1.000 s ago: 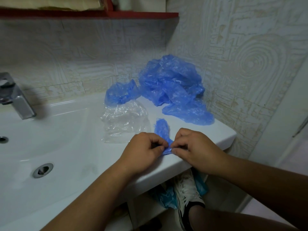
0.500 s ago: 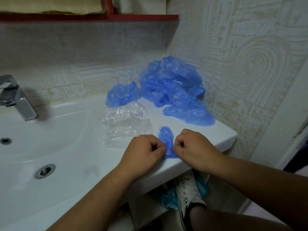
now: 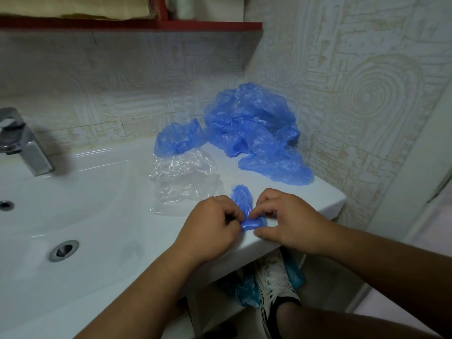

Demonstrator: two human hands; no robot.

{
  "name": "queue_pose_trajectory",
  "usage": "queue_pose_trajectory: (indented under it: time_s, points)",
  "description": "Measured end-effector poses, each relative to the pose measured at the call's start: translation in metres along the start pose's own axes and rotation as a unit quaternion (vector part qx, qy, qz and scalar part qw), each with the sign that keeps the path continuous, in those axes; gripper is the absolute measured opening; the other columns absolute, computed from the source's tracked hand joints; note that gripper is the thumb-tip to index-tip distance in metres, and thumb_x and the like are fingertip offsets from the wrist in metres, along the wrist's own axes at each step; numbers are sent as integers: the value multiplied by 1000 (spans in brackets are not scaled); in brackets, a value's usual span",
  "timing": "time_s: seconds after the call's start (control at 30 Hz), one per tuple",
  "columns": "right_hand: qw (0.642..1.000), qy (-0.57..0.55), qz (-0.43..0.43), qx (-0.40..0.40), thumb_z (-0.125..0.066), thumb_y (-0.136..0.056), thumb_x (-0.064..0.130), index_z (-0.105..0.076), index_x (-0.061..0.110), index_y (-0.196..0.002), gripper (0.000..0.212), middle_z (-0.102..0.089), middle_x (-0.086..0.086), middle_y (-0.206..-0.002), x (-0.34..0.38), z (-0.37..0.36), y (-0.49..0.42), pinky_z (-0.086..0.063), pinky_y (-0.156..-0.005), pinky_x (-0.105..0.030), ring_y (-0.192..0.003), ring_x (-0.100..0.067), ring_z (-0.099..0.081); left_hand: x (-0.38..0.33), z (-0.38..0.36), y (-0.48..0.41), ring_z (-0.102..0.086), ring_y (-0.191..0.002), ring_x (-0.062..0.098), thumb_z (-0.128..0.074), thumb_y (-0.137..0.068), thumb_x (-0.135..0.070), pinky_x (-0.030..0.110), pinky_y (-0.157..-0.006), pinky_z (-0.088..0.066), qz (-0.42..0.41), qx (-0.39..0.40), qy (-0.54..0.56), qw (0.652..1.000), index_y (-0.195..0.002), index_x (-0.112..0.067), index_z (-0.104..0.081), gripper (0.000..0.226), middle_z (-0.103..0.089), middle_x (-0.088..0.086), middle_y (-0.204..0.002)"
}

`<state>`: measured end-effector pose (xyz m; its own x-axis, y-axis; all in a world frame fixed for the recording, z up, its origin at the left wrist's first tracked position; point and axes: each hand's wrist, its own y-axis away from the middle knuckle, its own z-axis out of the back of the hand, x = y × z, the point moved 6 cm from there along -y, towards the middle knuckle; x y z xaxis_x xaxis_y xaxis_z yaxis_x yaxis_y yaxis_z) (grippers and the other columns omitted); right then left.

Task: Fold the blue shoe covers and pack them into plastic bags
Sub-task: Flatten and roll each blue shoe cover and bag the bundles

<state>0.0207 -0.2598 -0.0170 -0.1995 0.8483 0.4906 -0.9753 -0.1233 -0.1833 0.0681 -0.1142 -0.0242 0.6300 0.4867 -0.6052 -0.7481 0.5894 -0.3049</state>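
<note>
Both hands work at the front right ledge of the sink (image 3: 318, 200), prob. b/c that flat strip is the only firm surface to crease thin film against. The left hand (image 3: 210, 223) and right hand (image 3: 291, 221) each have fingers curled in, pinching the near end of one shoe cover (image 3: 242, 198). It's narrowed to a strip running from the sink's front edge toward its back. Pinching from both sides w/ knuckles close looks like a way to turn that end over itself w/o the slippery film springing open. A clear plastic bag (image 3: 186, 182) lies crumpled on the sink's rim just left of the strip, kept close, I'd say, so the folded piece goes straight in. The heap of shoe covers (image 3: 254, 128) sits at the sink's back right corner against the wall, out of the working patch, w/ a lone cover (image 3: 178, 139) beside it at the back rim. The faucet (image 3: 24, 143) is at the sink's far left, not involved. Below the sink's front edge there's a shoe (image 3: 274, 285) w/ blue film beside it. Judging by the heap, most of the job remains.
</note>
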Motion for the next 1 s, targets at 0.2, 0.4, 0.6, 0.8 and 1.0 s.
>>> queue_pose_trajectory:
  time_s: [0.2,0.4,0.6,0.8,1.0]
  points:
    - [999,-17,25,34,-76,-82,25,-71,33,-87,10,-61,13,-91,4,1,4,-48,-80,-24,-86,-4,-59,-5,4,10,-60,-72,5,-64,-64,-27,16,-67,-45,-14,33,68,997,-90,-31,-71,27,-69,-12,-85]
    - [999,-25,-18,23,-64,-92,26,-62,34,-74,19,-64,13,-73,4,2,-2,-41,-63,-19,-70,-2,-58,-3,-2,4,-58,-77,8,-55,-78,-56,27,-71,-46,-18,18,17,1000,-76,-23,-72,36,-62,-6,-81]
    - [997,-2,-59,-59,-72,-85,26,-58,31,-82,15,-58,12,-78,-1,-1,-5,-40,-66,-18,-73,-4,-55,3,-1,-1,-56,-70,7,-64,-90,-27,26,-67,-46,25,-33,-20,999,-84,-23,-65,8,-63,-7,-76]
    - [999,-3,-7,-50,-72,-86,24,-71,30,-84,6,-58,13,-87,3,-2,-4,-42,-72,-18,-78,-3,-57,-3,-3,0,-54,-73,11,-66,-87,-22,31,-70,-47,10,-40,-91,995,-80,-26,-63,9,-57,-8,-78]
    - [999,19,-4,27,-85,-71,37,-70,35,-97,31,-58,18,-97,0,1,2,-46,-81,-15,-89,1,-56,-3,-3,6,-54,-81,4,-67,-75,-41,19,-72,-43,-25,7,-46,999,-90,-31,-71,18,-56,-11,-89]
